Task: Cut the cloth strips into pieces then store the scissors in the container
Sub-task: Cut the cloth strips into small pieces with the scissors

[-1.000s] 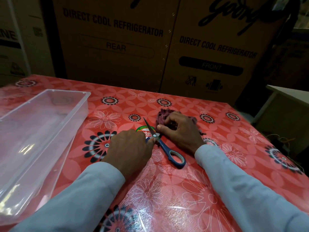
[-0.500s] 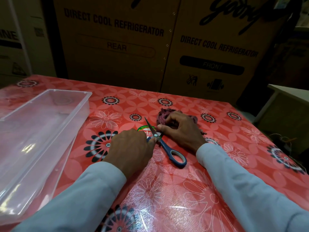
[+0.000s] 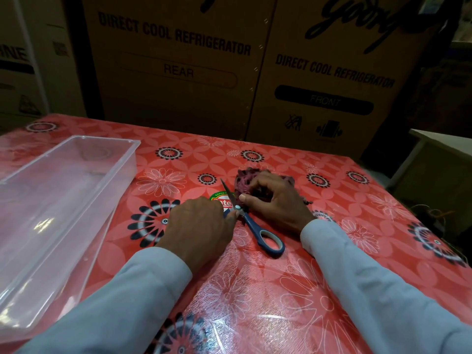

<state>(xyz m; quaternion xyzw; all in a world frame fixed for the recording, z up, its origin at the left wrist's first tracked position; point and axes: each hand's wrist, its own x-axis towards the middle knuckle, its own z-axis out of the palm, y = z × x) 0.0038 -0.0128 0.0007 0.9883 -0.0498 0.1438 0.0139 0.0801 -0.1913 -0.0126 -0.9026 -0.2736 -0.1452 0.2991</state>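
Note:
Blue-handled scissors lie flat on the red flowered tablecloth, blade tips pointing away from me. My left hand rests on the cloth with its fingertips touching the scissors near the pivot; one handle loop seems hidden under it. My right hand lies over a dark purple bundle of cloth, fingers curled on it, thumb next to the blades. An empty clear plastic container stands at the left.
Tall brown refrigerator cartons stand right behind the table's far edge. A pale side table is at the right, with tangled wires low beside the table's right edge.
Almost nothing moved. Both hands stay where they were on the scissors and the cloth bundle; my right fingers shifted slightly on the cloth.

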